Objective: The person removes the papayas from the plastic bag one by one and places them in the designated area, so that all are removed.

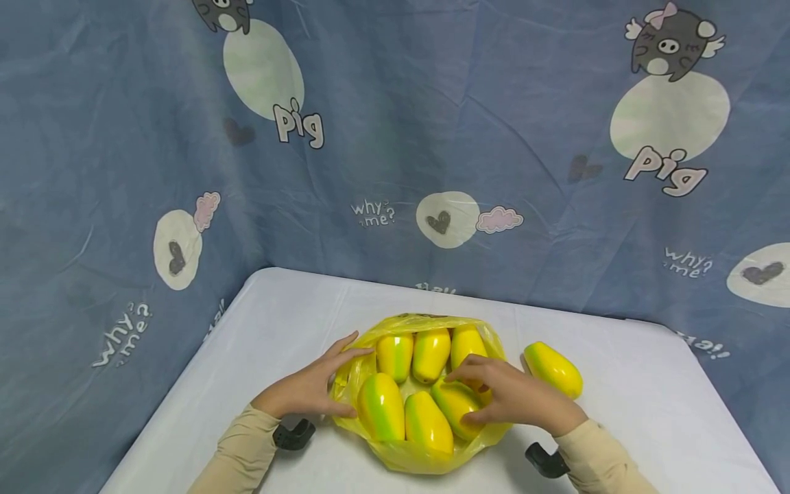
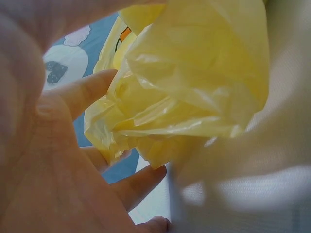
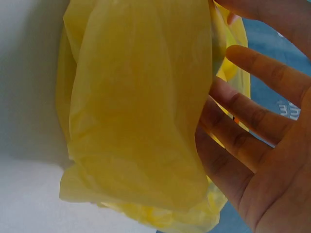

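A yellow plastic bag (image 1: 426, 463) lies wide open on the table, with several glossy yellow-green papayas inside. My left hand (image 1: 311, 384) is at the bag's left rim, thumb and fingers spread apart. In the left wrist view, its fingertips are right at the crumpled yellow film. My right hand (image 1: 509, 391) reaches over the right rim into the bag. Its thumb and fingers span a tilted papaya (image 1: 457, 406) at the lower right, loosely, with gaps between the fingers in the right wrist view. The bag's side (image 3: 136, 107) hides some of those fingertips.
One more papaya (image 1: 555, 370) lies outside the bag, on the white tabletop (image 1: 654, 412) to its right. Behind and to the left of the table hangs a blue cloth (image 1: 395, 137) printed with pigs. A dark device (image 1: 546, 460) is strapped under each wrist.
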{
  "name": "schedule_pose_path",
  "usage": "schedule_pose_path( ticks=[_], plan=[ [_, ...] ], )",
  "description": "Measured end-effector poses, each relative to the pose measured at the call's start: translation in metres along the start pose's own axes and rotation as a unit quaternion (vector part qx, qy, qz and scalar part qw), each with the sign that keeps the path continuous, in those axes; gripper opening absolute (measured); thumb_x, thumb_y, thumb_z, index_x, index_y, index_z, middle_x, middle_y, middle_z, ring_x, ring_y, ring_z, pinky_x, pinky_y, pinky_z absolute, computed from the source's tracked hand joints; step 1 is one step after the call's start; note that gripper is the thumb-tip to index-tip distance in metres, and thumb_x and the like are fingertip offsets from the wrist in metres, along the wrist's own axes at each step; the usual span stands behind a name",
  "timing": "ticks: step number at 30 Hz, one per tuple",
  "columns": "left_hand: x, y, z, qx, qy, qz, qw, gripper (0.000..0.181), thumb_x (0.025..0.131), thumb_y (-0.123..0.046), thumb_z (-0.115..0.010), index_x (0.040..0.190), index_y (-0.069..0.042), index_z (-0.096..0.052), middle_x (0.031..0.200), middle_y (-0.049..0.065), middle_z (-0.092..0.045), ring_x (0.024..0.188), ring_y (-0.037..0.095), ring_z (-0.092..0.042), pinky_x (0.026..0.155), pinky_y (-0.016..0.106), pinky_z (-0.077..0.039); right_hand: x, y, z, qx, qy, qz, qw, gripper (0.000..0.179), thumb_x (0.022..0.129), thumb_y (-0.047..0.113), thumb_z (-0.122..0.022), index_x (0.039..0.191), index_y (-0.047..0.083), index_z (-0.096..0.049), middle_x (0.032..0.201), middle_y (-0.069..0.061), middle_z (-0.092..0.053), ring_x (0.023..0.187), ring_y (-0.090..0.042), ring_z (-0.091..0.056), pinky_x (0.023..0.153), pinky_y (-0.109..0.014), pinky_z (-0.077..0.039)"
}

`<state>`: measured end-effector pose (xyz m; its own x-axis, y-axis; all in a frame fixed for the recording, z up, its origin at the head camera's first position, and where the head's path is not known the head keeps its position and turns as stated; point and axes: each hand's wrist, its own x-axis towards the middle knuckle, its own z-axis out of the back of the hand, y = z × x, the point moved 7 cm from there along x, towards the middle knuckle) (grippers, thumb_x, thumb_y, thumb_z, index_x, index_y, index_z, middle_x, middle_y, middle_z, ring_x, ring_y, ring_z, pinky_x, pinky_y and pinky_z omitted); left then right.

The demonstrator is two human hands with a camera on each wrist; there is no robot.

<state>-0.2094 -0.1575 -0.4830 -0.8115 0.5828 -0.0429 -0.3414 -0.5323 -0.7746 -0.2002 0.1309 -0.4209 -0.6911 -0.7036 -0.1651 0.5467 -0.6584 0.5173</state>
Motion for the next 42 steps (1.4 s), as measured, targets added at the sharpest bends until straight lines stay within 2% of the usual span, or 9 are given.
schedule_pose_path(
  ticks=[8, 16, 19, 22, 27, 42],
  plan=[
    [0.0, 0.0, 0.0, 0.003, -0.001, -0.003, 1.0, 0.098, 0.074, -0.04, -0.09, 0.157, -0.021, -0.042, 0.172, 0.024, -0.008, 0.156, 0.053, -0.016, 0.115, 0.077, -0.027, 0.004, 0.002, -0.005, -0.008, 0.009, 0.002, 0.9999, 0.053, 0.082, 0.037, -0.087, 0.13, 0.025, -0.068, 0.125, 0.008, -0.064, 0.09, -0.003, -0.057, 0.081, -0.025, -0.054],
    [0.001, 0.002, 0.0, 0.002, 0.001, 0.012, 0.9999, 0.099, 0.073, -0.041, -0.09, 0.158, -0.025, -0.042, 0.173, 0.021, -0.007, 0.156, 0.051, -0.016, 0.116, 0.076, -0.027, 0.004, 0.002, -0.008, -0.012, 0.019, -0.009, 0.9997, 0.053, 0.082, 0.041, -0.086, 0.13, 0.026, -0.068, 0.128, 0.006, -0.063, 0.091, -0.004, -0.055, 0.081, -0.026, -0.053],
    [0.001, 0.003, 0.001, 0.006, -0.002, 0.009, 0.9999, 0.099, 0.072, -0.04, -0.091, 0.157, -0.024, -0.042, 0.173, 0.021, -0.008, 0.156, 0.052, -0.017, 0.115, 0.076, -0.028, 0.004, 0.002, -0.009, -0.016, 0.024, -0.015, 0.9995, 0.055, 0.082, 0.042, -0.085, 0.132, 0.027, -0.068, 0.132, 0.005, -0.064, 0.099, -0.006, -0.059, 0.087, -0.029, -0.054],
    [0.0, 0.004, 0.0, 0.007, -0.003, 0.007, 0.9999, 0.099, 0.072, -0.039, -0.091, 0.157, -0.024, -0.042, 0.172, 0.022, -0.008, 0.156, 0.052, -0.017, 0.115, 0.076, -0.028, 0.004, 0.002, -0.011, -0.006, 0.03, -0.019, 0.9994, 0.058, 0.083, 0.043, -0.085, 0.135, 0.027, -0.066, 0.137, 0.005, -0.065, 0.114, -0.011, -0.062, 0.098, -0.036, -0.055],
    [0.001, 0.005, 0.0, 0.01, -0.002, 0.011, 0.9999, 0.099, 0.072, -0.04, -0.091, 0.157, -0.025, -0.042, 0.173, 0.02, -0.008, 0.157, 0.051, -0.017, 0.117, 0.074, -0.028, 0.004, 0.001, -0.016, 0.012, 0.038, -0.013, 0.9991, 0.06, 0.085, 0.042, -0.083, 0.14, 0.027, -0.063, 0.142, 0.006, -0.063, 0.132, -0.018, -0.059, 0.112, -0.045, -0.049],
    [-0.001, 0.005, 0.001, 0.006, 0.004, 0.022, 0.9997, 0.097, 0.073, -0.043, -0.09, 0.157, -0.028, -0.043, 0.174, 0.017, -0.007, 0.157, 0.048, -0.016, 0.117, 0.074, -0.029, 0.003, 0.0, -0.018, 0.023, 0.029, -0.01, 0.9993, 0.06, 0.085, 0.046, -0.082, 0.14, 0.031, -0.062, 0.141, 0.008, -0.062, 0.131, -0.017, -0.059, 0.112, -0.044, -0.049]
  ],
)
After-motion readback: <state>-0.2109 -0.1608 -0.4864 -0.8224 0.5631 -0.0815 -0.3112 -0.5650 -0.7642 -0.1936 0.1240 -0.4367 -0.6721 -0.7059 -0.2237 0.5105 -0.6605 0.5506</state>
